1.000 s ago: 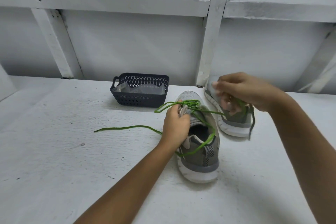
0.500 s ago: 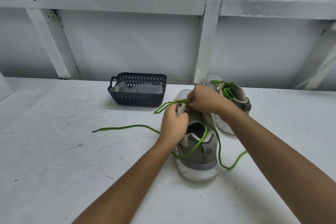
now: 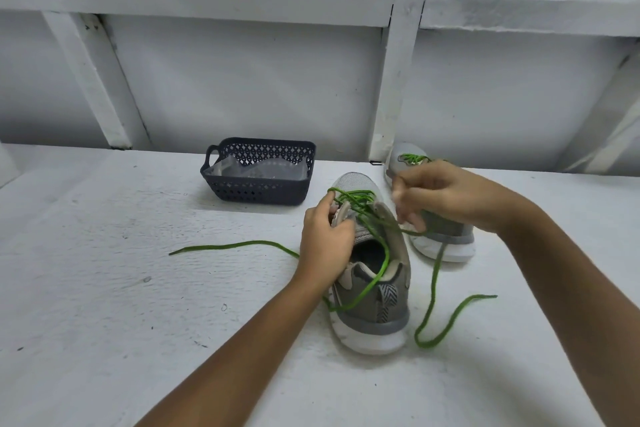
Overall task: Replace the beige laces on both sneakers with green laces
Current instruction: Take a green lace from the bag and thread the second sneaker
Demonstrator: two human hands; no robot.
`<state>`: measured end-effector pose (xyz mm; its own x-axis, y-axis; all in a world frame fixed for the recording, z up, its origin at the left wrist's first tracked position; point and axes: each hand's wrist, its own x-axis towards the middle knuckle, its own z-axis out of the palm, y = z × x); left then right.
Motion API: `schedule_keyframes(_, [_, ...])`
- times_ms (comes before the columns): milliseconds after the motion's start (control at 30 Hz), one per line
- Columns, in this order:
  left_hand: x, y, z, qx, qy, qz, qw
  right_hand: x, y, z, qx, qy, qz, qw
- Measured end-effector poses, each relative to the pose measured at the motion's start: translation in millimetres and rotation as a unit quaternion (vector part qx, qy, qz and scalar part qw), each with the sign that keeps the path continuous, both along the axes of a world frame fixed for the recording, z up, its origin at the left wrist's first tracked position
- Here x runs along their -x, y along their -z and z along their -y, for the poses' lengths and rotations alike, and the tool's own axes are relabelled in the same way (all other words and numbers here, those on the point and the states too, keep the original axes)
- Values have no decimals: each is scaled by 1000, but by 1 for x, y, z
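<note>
- On the white table (image 3: 104, 305), near the middle, stands the near sneaker (image 3: 374, 308), heel toward the viewer; the left hand (image 3: 323, 243) hides its left side and part of the tongue; the far sneaker (image 3: 445, 246), just beyond on the right, is largely covered by the right hand (image 3: 443, 198).
- Both forearms reach in from the near edge, converging over the eyelets.
- Left hand is curled round the near sneaker's tongue and eyelet flap; right hand pinches the green lace (image 3: 432, 288), fingertips blurred; which eyelet it leaves cannot be told.
- One lace end trails left across the table; the other loops down right of the heel.
- Far left of the shoes sits a dark basket (image 3: 259, 192) holding clear plastic.
</note>
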<state>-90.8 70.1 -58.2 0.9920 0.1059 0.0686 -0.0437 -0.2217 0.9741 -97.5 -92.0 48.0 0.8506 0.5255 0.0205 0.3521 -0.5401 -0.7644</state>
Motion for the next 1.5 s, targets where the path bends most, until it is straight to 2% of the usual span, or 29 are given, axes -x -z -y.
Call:
schedule_keyframes(133, [1, 0, 0, 11, -20, 8, 1000, -11, 9, -16, 188, 106, 153, 964])
schedule_keyframes(267, [2, -1, 0, 38, -18, 24, 999, -26, 27, -43, 365, 108, 169, 909])
schedule_keyframes(367, [2, 0, 0, 40, -21, 26, 999, -31, 39, -51, 413, 120, 181, 885])
schedule_keyframes(433, [2, 0, 1, 46, -24, 27, 998, -33, 42, -49, 396, 118, 192, 890])
schedule_keyframes(500, [2, 0, 2, 49, -26, 25, 998, -31, 41, -43, 351, 110, 183, 912])
schedule_keyframes(600, [3, -1, 2, 51, -34, 22, 998, -24, 35, -33, 252, 82, 136, 955])
schedule_keyframes(700, [4, 0, 2, 52, -33, 16, 998, -12, 28, -24, 198, 49, 106, 973])
schedule_keyframes(900, [2, -1, 2, 39, -36, 14, 998, 6, 22, -13, 198, 7, 63, 978])
schedule_keyframes(1333, [5, -4, 2, 33, -27, 19, 999, 10, 20, -4, 183, -18, 51, 982])
schedule_keyframes(1400, [5, -5, 1, 29, -22, 13, 999, 11, 20, -5, 137, 18, 35, 990])
schedule_keyframes(1500, [4, -10, -2, 8, 7, 2, 1000, 6, 15, -13, -55, 111, -45, 991])
